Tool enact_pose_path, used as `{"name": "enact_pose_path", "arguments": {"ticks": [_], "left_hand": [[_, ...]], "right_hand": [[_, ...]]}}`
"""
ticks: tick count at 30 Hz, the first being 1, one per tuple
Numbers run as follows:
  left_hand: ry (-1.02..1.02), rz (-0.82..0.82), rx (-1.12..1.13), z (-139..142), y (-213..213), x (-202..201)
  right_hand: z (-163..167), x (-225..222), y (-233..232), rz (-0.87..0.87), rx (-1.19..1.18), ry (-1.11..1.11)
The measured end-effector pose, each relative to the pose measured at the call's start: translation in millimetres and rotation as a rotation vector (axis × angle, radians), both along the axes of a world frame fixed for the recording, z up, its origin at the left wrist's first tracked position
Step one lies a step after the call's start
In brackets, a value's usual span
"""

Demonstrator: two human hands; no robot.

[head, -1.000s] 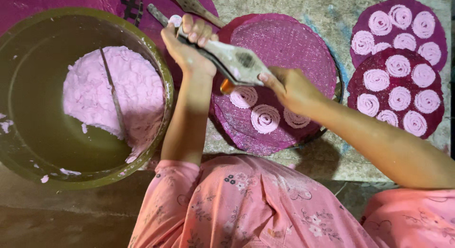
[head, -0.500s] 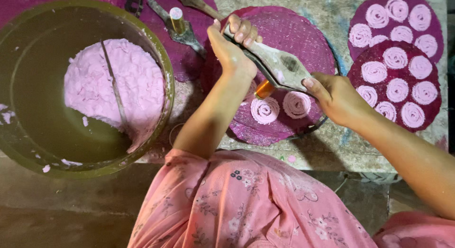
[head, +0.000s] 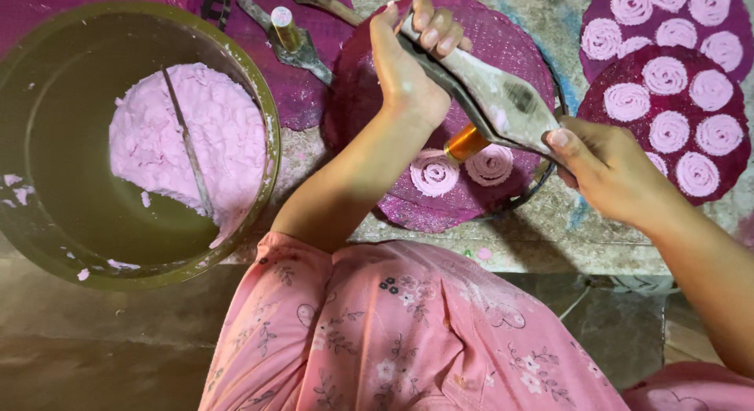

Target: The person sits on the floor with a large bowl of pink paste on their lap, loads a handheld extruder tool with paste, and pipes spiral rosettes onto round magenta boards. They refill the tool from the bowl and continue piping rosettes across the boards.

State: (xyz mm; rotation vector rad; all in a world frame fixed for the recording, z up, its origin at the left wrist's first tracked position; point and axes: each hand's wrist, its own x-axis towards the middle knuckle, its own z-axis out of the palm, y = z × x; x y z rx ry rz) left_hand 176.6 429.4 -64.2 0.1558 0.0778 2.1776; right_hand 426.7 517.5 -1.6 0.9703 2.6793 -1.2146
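A grey metal hand press (head: 495, 93) with a brass nozzle (head: 465, 142) is held over a round magenta mat (head: 518, 50). My left hand (head: 412, 54) grips its far handle and my right hand (head: 605, 164) grips the near handle. Two pink dough spirals (head: 434, 173) lie on the mat just under the nozzle. A large olive bowl (head: 47, 222) at the left holds pink dough (head: 192, 136) with a thin stick (head: 187, 144) lying across it.
Two round mats (head: 667, 105) filled with several pink spirals lie at the upper right. A second metal press (head: 287, 38) rests on a magenta mat above the bowl. My pink floral clothing (head: 393, 332) fills the lower middle.
The view has shifted, so the press and both hands sit further right and lower. The nozzle now hangs between the two spirals on the mat.
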Motion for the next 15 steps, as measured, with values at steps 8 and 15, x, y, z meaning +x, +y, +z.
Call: {"name": "enact_pose_path", "arguments": {"ticks": [8,15], "left_hand": [[0.161,-0.173,0.114,-12,8,-30],[0.881,-0.189,-0.581,-40,-32,-40]], "right_hand": [[-25,-22,21,-0.045,-0.058,0.113],[-50,-33,28,-0.039,-0.099,0.215]]}}
